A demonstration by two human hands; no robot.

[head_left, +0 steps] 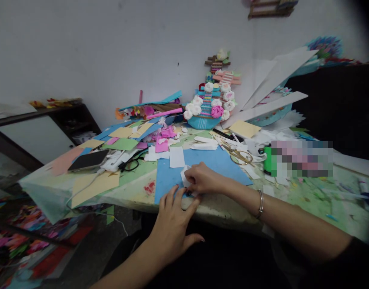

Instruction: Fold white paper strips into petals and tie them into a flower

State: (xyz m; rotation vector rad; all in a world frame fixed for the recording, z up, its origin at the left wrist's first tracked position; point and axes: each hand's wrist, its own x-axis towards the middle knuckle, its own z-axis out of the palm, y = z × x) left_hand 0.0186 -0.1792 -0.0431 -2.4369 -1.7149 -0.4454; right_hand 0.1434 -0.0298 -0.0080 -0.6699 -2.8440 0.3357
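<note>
right hand: fingers curled in, grasping the small white paper piece over the blue sheet near the table's front edge. silver bracelet on that wrist. left hand at 7-8 o'clock from the right, released: fingers spread, fingertips at the sheet's near edge, thumb out past it; can't tell if they touch the small piece. clock from the right hand, 12 = away from the person: white paper rectangle at 11, partly on the sheet. folded white strips near 12, at the sheet's far side. craft boat with cloth-like flowers farther out at 12, upright by the wall. beige paper between 1 and 2, black pen just beside it. gold-coloured ring-shaped thing at 2. green object between 2 and 3, partly hidden by blurring. phone just past 9, white cable beside it. pink scraps around 10-11.
</note>
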